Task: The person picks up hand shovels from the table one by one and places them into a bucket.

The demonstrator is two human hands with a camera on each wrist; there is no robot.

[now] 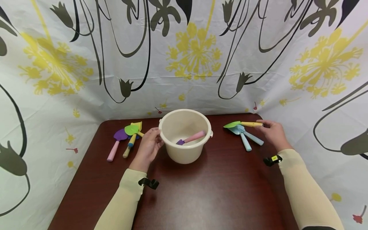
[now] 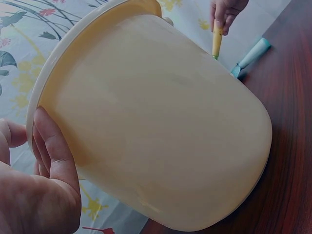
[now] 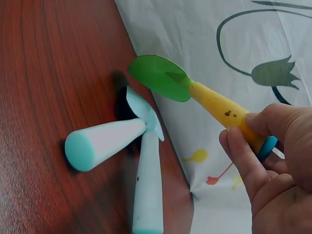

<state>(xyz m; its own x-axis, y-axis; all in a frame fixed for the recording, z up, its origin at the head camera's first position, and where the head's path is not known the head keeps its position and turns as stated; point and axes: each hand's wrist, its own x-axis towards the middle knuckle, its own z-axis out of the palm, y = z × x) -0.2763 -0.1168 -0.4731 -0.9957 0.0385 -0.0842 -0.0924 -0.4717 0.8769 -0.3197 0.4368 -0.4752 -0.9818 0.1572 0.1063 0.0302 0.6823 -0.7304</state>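
Observation:
A cream bucket [image 1: 184, 156] stands on the table, and my left hand [image 1: 149, 145] pinches its rim at the left side. Inside it lies a small purple tool with a pink handle [image 1: 195, 136]. In the right wrist view, my right hand [image 3: 278, 161] holds a toy trowel [image 3: 214, 102] by the end of its yellow handle, green blade pointing away from the fingers. The trowel is raised above two light blue garden tools [image 3: 148, 180], which lie crossed on the table. Their blades overlap, so their exact kinds are partly hidden.
Left of the bucket lie a purple shovel with a pink handle [image 1: 114, 150] and several green, yellow and blue garden tools [image 1: 133, 134], overlapping. The dark red table [image 1: 207, 198] meets a floral cloth [image 1: 195, 89] at its back and sides.

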